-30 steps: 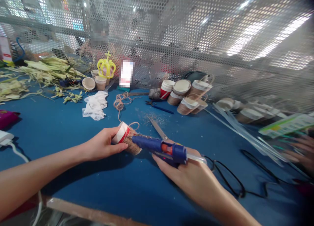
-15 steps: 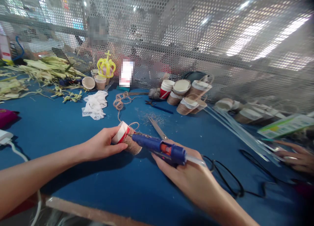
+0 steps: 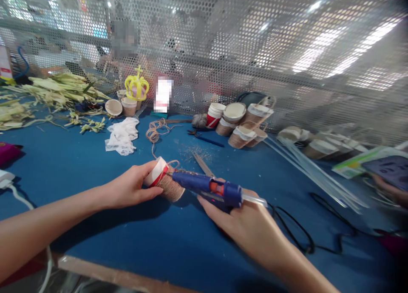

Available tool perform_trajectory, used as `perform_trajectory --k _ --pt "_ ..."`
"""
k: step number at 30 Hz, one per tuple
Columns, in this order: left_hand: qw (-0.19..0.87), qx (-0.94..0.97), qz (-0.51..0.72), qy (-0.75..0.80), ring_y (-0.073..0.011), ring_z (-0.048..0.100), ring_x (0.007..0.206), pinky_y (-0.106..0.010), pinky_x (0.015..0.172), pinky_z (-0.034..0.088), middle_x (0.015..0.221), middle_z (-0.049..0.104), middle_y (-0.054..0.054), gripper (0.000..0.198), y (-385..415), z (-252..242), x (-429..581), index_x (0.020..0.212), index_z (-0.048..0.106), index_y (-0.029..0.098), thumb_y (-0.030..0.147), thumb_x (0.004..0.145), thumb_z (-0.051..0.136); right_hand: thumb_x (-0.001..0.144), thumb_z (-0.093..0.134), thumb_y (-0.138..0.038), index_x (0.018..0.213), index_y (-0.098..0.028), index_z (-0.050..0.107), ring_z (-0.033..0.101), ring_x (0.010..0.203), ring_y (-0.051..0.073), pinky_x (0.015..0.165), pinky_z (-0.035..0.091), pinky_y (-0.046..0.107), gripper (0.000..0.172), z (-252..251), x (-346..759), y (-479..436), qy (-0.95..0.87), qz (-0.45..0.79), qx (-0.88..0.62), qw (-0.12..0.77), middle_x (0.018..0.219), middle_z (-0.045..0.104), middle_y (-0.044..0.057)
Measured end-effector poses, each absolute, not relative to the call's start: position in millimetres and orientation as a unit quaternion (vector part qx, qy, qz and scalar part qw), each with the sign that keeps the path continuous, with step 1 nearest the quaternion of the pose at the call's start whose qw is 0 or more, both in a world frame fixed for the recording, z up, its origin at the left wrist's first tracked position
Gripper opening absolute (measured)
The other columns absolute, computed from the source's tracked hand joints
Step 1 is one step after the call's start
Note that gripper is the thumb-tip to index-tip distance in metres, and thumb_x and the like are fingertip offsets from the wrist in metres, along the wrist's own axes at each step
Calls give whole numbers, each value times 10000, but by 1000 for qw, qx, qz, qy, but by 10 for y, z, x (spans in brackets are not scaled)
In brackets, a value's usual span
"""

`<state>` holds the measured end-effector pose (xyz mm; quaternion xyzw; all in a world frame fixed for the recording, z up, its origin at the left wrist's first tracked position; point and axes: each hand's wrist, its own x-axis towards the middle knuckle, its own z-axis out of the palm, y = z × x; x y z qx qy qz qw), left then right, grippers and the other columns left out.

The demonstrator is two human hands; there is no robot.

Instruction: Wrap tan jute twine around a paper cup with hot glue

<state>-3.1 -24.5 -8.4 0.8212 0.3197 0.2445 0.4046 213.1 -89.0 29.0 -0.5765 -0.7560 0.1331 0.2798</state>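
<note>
Over a blue desk (image 3: 143,242), at frame center, the left hand (image 3: 134,187) grips a twine-wrapped cup (image 3: 172,189); the right hand (image 3: 247,225) grips a glue gun (image 3: 204,186) pointed at it.

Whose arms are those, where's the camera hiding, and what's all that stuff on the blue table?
There's no robot here, just a person working. Their camera is worn on the head, looking forward and down, so you see roughly their own view. The left hand holds a small cup, partly wrapped in brown string. The right hand holds a blue glue gun, its tip pointed at the cup. On the blue table are loose loops of string, a crumpled white bundle, more cups and pale dry leaves. The yellow crown-shaped thing is near the back. Someone else's hand is at the right edge, but it's blurry.
</note>
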Motion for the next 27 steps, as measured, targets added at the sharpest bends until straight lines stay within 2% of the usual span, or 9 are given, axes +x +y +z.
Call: perform_trajectory --k 4,10,15,21,27 --pt "404 826 241 309 -209 541 999 -306 860 416 1132 574 -87 414 -247 -78 -32 1179 452 147 239 784 539 748 503 -280 646 -215 577 558 517 149 509 456 254 142 268 2158 -901 -766 137 -570 264 585 608 -14" --pt "400 822 220 339 -194 589 837 -279 737 457 990 632 -79 394 -250 -54 -30 1134 462 123 254 773 549 732 480 -239 638 -216 603 503 469 139 470 425 248 157 350 2172 -851 -775 101 -573 246 489 541 -11" --pt "388 835 232 315 -203 558 961 -288 826 431 1087 595 -74 414 -245 -59 -39 1170 441 157 245 778 542 760 454 -255 575 -203 521 457 450 112 463 418 226 204 374 2110 -893 -755 139 -584 264 500 518 -26" --pt "391 826 214 346 -184 592 784 -280 690 464 955 631 -68 391 -255 -75 -44 1128 446 141 266 771 550 743 465 -225 614 -188 554 461 461 111 471 412 223 161 369 2135 -851 -746 155 -588 272 516 535 -18" --pt "377 837 226 327 -194 567 900 -300 785 440 1045 594 -73 402 -248 -76 -43 1152 435 159 238 773 546 748 466 -255 593 -195 547 481 475 117 478 404 226 185 359 2118 -901 -756 156 -580 261 534 561 -19"
